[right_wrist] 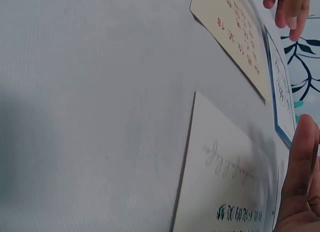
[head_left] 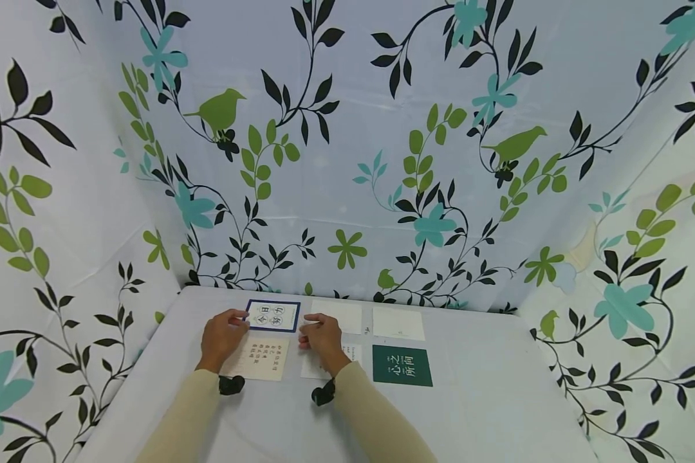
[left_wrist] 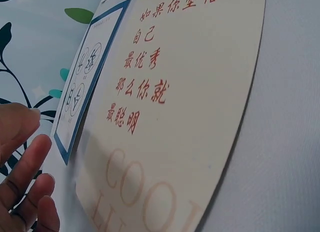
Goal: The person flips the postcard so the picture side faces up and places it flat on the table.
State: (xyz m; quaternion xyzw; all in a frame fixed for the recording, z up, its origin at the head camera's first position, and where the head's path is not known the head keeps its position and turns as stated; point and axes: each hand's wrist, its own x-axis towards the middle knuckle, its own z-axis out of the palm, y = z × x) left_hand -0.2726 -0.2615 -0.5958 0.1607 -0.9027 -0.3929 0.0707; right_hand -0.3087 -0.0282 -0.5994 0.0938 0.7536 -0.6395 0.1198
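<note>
In the head view, a blue-bordered white card (head_left: 273, 315) printed with circled characters lies flat on the table between both hands. My left hand (head_left: 222, 337) is at its left edge, fingers loosely bent. At its right edge is my right hand (head_left: 323, 335), fingers loosely extended. The left wrist view has the left hand's fingers (left_wrist: 27, 162) apart, with nothing between them. A cream card with red writing (left_wrist: 165, 112) lies nearest that hand. Under the right hand is a white card with dark print (right_wrist: 220, 177), partly hidden in the head view.
A dark green card (head_left: 402, 365) with white characters lies to the right. Two pale, nearly blank cards, one left (head_left: 336, 314) and one right (head_left: 398, 323), sit in the back row. A patterned cloth (head_left: 347, 193) hangs behind the white table (head_left: 486, 399).
</note>
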